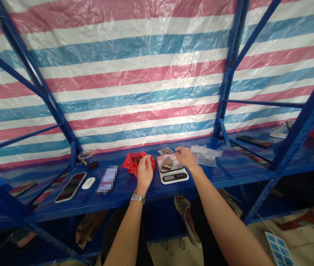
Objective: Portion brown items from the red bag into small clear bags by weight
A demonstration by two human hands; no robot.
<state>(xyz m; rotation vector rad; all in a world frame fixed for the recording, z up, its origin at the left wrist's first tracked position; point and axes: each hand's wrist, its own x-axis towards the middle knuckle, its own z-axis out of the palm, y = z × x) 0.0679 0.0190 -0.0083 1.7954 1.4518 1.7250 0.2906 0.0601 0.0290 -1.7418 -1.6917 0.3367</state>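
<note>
My left hand (145, 171) is at the right side of a crumpled red plastic bag (130, 164), which lies spread and holds small brown pieces (137, 160). Its fingertips are pinched together, and what is between them is too small to make out. On the white kitchen scale (175, 180) rests a clear plastic bag (167, 163) with brown pieces inside. My right hand (186, 157) hovers at the scale's right edge, thumb and forefinger slightly apart, with nothing visible between them. Behind the scale lies another small filled clear bag (166, 151).
Flat clear bags (208, 157) lie right of the scale. To the left are a phone (71, 187), a white earbud case (88, 183), a pixelated phone-like object (107, 180) and a clear plastic cup (86, 155). Blue rack posts (225, 85) flank the blue shelf (134, 184), with striped sheeting behind.
</note>
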